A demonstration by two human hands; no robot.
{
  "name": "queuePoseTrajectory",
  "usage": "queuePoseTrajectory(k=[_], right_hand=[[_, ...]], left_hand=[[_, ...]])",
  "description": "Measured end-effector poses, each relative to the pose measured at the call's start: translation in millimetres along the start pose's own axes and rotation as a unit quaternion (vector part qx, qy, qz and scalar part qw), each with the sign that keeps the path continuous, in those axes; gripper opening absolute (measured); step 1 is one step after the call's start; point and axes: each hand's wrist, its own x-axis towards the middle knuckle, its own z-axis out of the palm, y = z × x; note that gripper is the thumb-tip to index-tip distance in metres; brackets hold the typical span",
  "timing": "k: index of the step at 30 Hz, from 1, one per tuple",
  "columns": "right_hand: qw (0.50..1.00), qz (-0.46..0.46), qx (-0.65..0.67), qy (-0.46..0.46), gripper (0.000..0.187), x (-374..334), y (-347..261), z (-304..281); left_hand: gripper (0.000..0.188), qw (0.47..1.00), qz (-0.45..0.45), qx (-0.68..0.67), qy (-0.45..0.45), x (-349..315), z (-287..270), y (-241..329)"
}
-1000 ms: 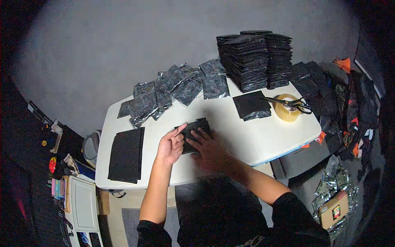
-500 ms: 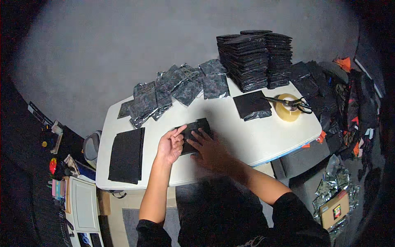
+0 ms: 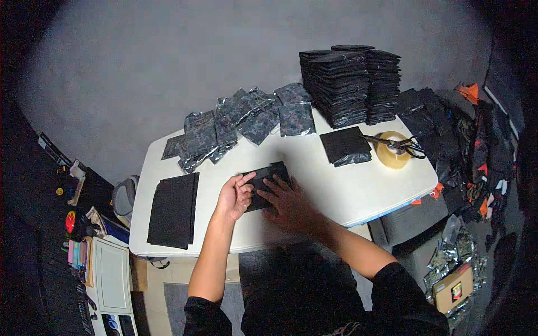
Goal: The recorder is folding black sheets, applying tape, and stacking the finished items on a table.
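A black folded piece of fabric [image 3: 269, 178] lies on the white table near its front edge, between my hands. My right hand [image 3: 287, 203] is flat on top of it with the fingers spread, covering its nearer right part. At its left edge is my left hand [image 3: 236, 196], palm partly turned up. One finger stretches toward the fabric's far edge while the others curl in. Whether anything is inside those curled fingers is hidden. To the left lie flat black fabric sheets [image 3: 171, 210], stacked slightly askew.
Shiny clear-bagged dark patterned packets [image 3: 246, 115] lie along the far edge. Tall stacks of black packs [image 3: 336, 87] rise at back right. Nearer are a black packet [image 3: 346, 145], a tape roll [image 3: 390, 157] and scissors [image 3: 412, 147]. A white cabinet [image 3: 114, 274] stands lower left.
My right hand remains flat on the black fabric, and my left hand keeps its pose beside it. The whole view has shifted slightly; nothing on the table has visibly moved.
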Motion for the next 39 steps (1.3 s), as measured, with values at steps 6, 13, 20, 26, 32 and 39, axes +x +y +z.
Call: queuePoseTrajectory(k=[6, 13, 20, 26, 32, 39], right_hand=[[0.999, 0.004, 0.047, 0.019, 0.059, 15, 7, -17], [0.999, 0.027, -0.019, -0.010, 0.063, 25, 19, 9], [1.000, 0.030, -0.004, -0.007, 0.067, 26, 18, 10], [0.999, 0.028, -0.010, -0.032, 0.066, 26, 13, 0], [0.999, 0.022, -0.028, 0.008, 0.066, 26, 17, 14], [0.997, 0.079, -0.005, -0.013, 0.062, 28, 36, -4]], left_hand=[[0.044, 0.999, -0.003, 0.033, 0.034, 0, 3, 0], [0.042, 0.999, -0.003, 0.039, 0.025, -1, 7, 1], [0.054, 0.979, 0.019, 0.184, 0.090, 0, 17, 6], [0.069, 0.914, 0.067, 0.362, 0.170, 0, 31, 7], [0.070, 0.843, 0.148, 0.459, 0.236, 7, 9, 11], [0.027, 0.605, 0.382, 0.672, 0.193, -17, 28, -20]])
